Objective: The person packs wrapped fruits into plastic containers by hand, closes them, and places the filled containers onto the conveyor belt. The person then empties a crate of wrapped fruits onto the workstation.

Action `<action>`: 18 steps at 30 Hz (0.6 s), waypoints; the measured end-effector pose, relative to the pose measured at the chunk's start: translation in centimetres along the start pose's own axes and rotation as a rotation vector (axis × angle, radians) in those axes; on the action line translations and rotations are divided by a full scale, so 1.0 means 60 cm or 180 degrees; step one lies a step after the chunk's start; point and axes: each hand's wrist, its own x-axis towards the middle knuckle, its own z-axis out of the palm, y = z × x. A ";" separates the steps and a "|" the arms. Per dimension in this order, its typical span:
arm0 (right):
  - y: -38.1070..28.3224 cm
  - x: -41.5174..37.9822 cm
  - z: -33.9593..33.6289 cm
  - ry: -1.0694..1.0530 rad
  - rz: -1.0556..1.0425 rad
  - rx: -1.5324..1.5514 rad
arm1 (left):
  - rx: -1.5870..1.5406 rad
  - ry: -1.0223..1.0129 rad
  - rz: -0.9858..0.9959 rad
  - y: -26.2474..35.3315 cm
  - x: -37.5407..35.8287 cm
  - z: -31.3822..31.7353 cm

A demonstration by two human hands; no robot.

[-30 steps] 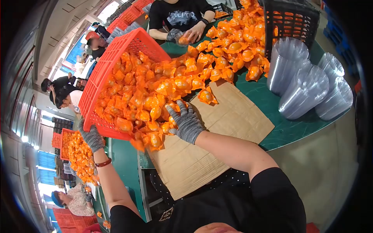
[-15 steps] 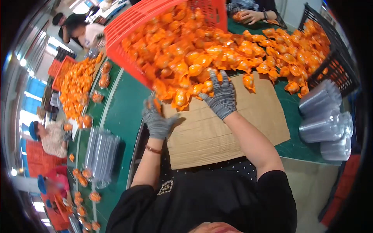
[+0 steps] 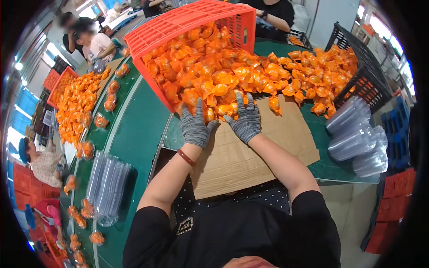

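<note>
My left hand [image 3: 195,128], in a grey knitted glove, rests at the near edge of a heap of orange-wrapped round pieces [image 3: 196,67], fingers spread against it. Beside it, my right hand [image 3: 246,121], gloved alike, also has its fingers apart and touches the front of the heap. A few wrapped pieces [image 3: 227,109] lie between the two hands; some fingertips are partly hidden among them. The heap spills from a tilted red plastic crate [image 3: 152,33] onto a flat cardboard sheet [image 3: 254,156]. One loose wrapped piece [image 3: 275,105] lies on the cardboard right of my right hand.
At right, a tipped black crate [image 3: 365,85] has more wrapped pieces before it, with stacked clear plastic containers [image 3: 357,134] nearer. A green conveyor [image 3: 138,129] runs at left, bearing clear container stacks [image 3: 108,187] and filled packs [image 3: 97,237]. Several people work around.
My left hand has moved right and forward onto the heap's edge, closer to my right hand. The right hand has shifted slightly left and nearer. The whole view has turned somewhat.
</note>
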 end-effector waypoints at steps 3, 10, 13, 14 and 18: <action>0.000 -0.001 -0.004 -0.0030 -0.0027 -0.0097 | -0.0052 0.0179 0.0178 0.015 0.024 -0.008; 0.033 -0.058 -0.124 -0.0550 -0.0349 -0.0530 | -0.0844 0.0374 0.0716 -0.064 0.035 0.000; 0.110 -0.113 -0.211 0.0467 -0.0707 -0.1408 | -0.0365 0.0390 0.0876 -0.081 0.000 -0.040; 0.140 -0.134 -0.254 0.1037 -0.0727 -0.1626 | -0.0516 0.0600 0.0926 -0.099 -0.016 -0.035; 0.245 -0.210 -0.417 0.2164 0.0229 -0.2169 | -0.0805 0.0571 0.0411 -0.158 -0.060 0.024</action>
